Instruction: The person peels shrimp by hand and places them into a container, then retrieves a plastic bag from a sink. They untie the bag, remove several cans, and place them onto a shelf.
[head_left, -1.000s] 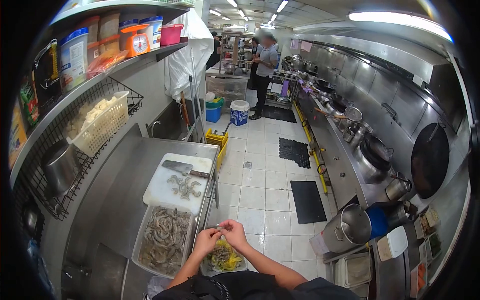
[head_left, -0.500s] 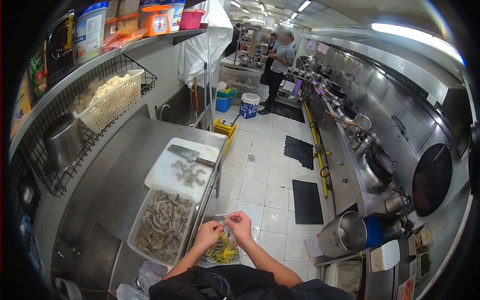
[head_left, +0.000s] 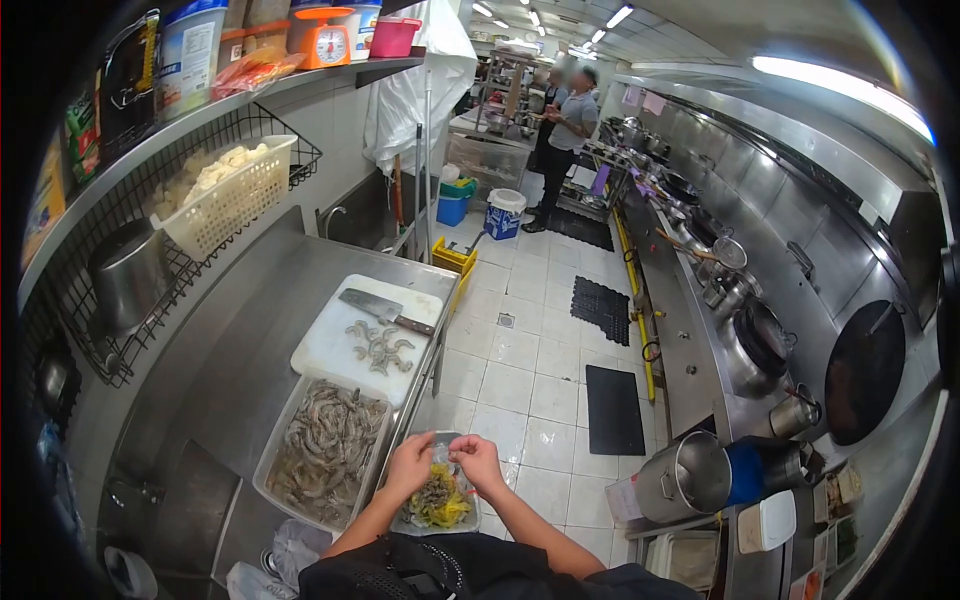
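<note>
Over a bin [head_left: 404,524] holding yellow peelings [head_left: 447,510] and greyish scraps, my left hand [head_left: 408,466] and my right hand [head_left: 478,464] face each other with a small gap between. Both hands have their fingers pinched, and whatever is in them is too small to make out. Left of them, a clear plastic tub [head_left: 262,470] is full of grey raw shrimp [head_left: 335,440]. Beyond the tub, several peeled shrimp [head_left: 380,350] lie on a white cutting board [head_left: 318,345], with a cleaver [head_left: 372,305] across its far side.
The steel counter [head_left: 240,330] runs along my left under a wire rack with a basket [head_left: 230,205]. A large pot [head_left: 690,475] stands on the right, near the stove line with woks [head_left: 765,335]. Two people [head_left: 570,120] stand far down the tiled aisle [head_left: 530,400].
My hands have moved slightly apart, the left one a little to the left. More of the scraps in the bin show between them. The view has shifted slightly.
</note>
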